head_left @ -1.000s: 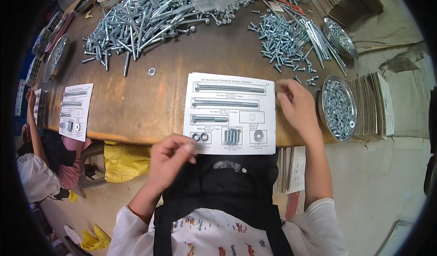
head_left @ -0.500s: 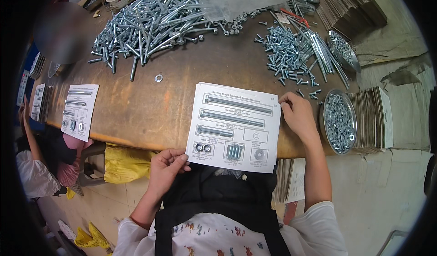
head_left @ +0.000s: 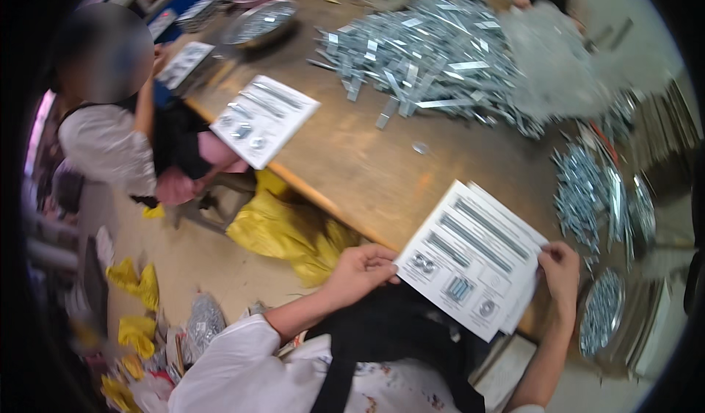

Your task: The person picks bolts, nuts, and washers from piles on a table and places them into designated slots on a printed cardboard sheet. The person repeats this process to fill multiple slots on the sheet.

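Observation:
Both hands hold white hardware cards at the table's front edge. Several long bolts, nuts, washers and short screws appear on the top card; whether they are printed or real I cannot tell. Another sheet's edge shows behind it. My left hand pinches the left corner between thumb and fingers. On the opposite edge, my right hand grips with thumb and fingertips. Beyond the cards, a lone washer lies on the wooden table.
A big heap of bolts lies at the back, beside clear plastic sheeting. Short screws and a bowl of washers are at the right. A co-worker sits at the left near another card. Yellow bags hang below the edge.
The view has swung left and blurred, so the table appears tilted and shifted right. More of the co-worker at the left shows. Both hands still hold the cards.

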`<act>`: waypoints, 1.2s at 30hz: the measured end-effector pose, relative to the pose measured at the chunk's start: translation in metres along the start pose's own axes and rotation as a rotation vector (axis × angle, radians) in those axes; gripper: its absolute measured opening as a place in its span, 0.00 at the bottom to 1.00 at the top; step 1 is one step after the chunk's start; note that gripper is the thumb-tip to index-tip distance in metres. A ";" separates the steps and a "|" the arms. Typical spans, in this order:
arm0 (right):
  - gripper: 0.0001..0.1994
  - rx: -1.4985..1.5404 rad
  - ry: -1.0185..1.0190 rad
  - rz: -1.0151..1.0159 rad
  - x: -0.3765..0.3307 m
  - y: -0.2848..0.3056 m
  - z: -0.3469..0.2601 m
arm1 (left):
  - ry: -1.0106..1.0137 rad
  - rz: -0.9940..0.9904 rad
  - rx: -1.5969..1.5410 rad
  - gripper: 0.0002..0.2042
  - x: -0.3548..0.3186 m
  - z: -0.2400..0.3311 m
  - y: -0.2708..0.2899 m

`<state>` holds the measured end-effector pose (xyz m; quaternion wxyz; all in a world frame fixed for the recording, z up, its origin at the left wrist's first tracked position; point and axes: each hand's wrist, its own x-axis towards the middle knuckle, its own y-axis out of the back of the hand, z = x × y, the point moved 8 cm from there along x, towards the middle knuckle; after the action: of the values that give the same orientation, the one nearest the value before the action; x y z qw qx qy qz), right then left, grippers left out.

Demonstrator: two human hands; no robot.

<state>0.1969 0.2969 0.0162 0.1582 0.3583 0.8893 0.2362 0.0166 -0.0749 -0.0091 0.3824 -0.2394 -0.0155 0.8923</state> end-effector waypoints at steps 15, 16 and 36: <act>0.05 0.107 0.088 -0.222 0.070 -0.205 -0.150 | -0.080 0.428 -0.109 0.11 -0.011 0.030 0.205; 0.05 0.115 0.079 -0.221 0.073 -0.213 -0.152 | -0.074 0.452 -0.142 0.11 -0.009 0.029 0.214; 0.19 0.392 -0.025 -0.494 0.072 -0.311 -0.195 | -0.238 0.690 -0.401 0.11 0.013 0.041 0.332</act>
<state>-0.1164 0.0919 0.0058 0.1497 0.1581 0.9760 0.0100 -0.2332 -0.2948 -0.0487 0.0021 -0.1956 -0.1520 0.9688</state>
